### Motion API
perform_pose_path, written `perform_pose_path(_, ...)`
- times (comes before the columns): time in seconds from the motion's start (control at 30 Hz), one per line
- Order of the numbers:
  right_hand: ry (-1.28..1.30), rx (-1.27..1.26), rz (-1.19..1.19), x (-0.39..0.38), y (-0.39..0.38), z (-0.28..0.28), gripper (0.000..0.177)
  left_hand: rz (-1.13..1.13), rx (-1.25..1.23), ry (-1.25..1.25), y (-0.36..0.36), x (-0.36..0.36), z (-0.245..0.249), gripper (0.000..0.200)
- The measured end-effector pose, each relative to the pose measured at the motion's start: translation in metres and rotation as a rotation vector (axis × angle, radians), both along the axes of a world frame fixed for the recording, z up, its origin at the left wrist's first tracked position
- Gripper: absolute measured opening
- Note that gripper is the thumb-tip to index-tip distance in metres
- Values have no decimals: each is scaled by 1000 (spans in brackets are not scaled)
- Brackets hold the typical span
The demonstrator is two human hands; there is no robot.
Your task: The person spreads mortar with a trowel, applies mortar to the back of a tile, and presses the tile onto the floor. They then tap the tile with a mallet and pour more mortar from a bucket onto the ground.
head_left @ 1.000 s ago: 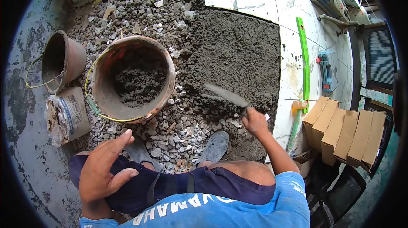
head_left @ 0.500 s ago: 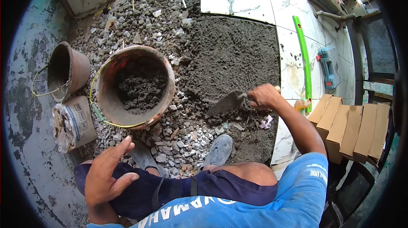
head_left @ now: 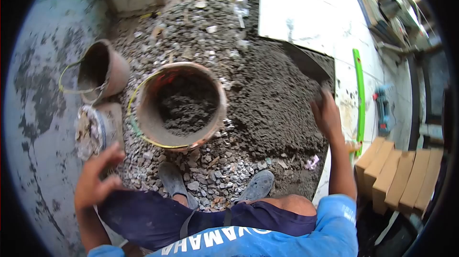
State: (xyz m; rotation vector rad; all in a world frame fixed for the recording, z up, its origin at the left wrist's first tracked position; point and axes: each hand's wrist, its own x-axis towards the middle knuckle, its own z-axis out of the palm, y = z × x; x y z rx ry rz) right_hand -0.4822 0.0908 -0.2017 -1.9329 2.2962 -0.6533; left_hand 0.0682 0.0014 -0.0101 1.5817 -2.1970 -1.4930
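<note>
In my right hand (head_left: 327, 116) is a trowel (head_left: 308, 63), its blade over the far right corner of the wet mortar bed (head_left: 277, 99), close to the edge of the laid white tiles (head_left: 296, 8). Fingers are wrapped round the handle, which is mostly hidden. My left hand (head_left: 98, 178) hangs in the air above my left knee, fingers apart, holding nothing. Beyond it stands a bucket (head_left: 222, 108) with a yellow handle, partly filled with crumbly mortar (head_left: 186, 108).
A smaller bucket (head_left: 117, 72) lies tilted by the wall, with an opened bag (head_left: 112, 123) below it. Rubble (head_left: 205, 180) surrounds my feet. On the right are a green spirit level (head_left: 359, 99), a blue tool case (head_left: 383, 108) and several cardboard boxes (head_left: 399, 173).
My right hand has carried the trowel forward, from the near edge of the mortar to its far right corner. My left hand has shifted left. The view has tilted and shifted.
</note>
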Motion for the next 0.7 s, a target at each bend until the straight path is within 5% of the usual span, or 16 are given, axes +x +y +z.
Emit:
perform_pose_path(0.03,-162,5,-50,7,21,-16,39,149,78,60,-10,13,-8,70)
perform_pose_path(0.07,-106,-154,34,14,41,-39,41,250,117,84,-22,22,-19,66)
perform_pose_path(0.13,-48,-49,-66,16,97,-112,41,370,123,101,-44,38,-53,60)
perform_pose_path(0.2,0,501,-238,44,95,-74,35,447,16,94,-61,56,-121,55)
perform_pose_path(0.33,-5,449,-66,99,72,1,41,519,108,23,-85,50,-212,43)
perform_pose_path(0.43,182,272,345,129,29,66,49,652,-186,87,-71,22,-234,38)
perform_pose_path(0.57,304,640,435,218,-46,167,46,725,-145,179,-65,23,-234,35)
perform_pose_path(0.7,494,663,589,282,-80,114,30,744,-79,424,-47,20,-214,21)
